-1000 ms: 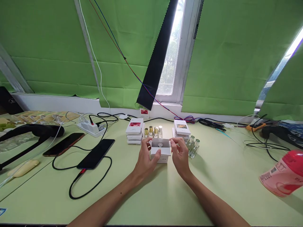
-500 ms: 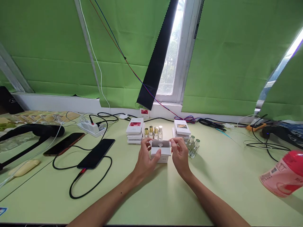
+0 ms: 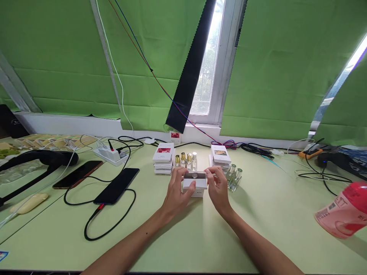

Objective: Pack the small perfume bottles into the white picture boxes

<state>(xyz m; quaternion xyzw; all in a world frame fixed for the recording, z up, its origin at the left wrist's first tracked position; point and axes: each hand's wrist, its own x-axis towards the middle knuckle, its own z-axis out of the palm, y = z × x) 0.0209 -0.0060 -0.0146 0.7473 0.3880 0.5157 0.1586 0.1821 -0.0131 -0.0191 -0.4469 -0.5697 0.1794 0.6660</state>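
Head view shows both forearms reaching forward from the bottom edge and meeting at a small white box [image 3: 195,186] that sits on the green table [image 3: 200,236], near the middle and just in front of the rows of little bottles. The left hand [image 3: 178,188] curls around the box's left side, thumb lying across the front flap and fingers [image 3: 180,172] bent over the top left corner. The right hand [image 3: 218,187] mirrors it on the right side, wrist angled inward, fingertips pinching the top right edge. Both hands are partly closed on the box, gripping it between them. The box top is partly folded down, and a round silver cap shows in the narrow gap.

Just behind the box stand gold-capped bottles [image 3: 185,160], with a stack of white boxes [image 3: 163,158] to their left and another stack [image 3: 220,156] to their right. Silver-capped bottles [image 3: 234,176] stand just beside the right hand. Two phones [image 3: 116,186] lie well to the left, and a pink bottle [image 3: 342,215] lies at the right edge.
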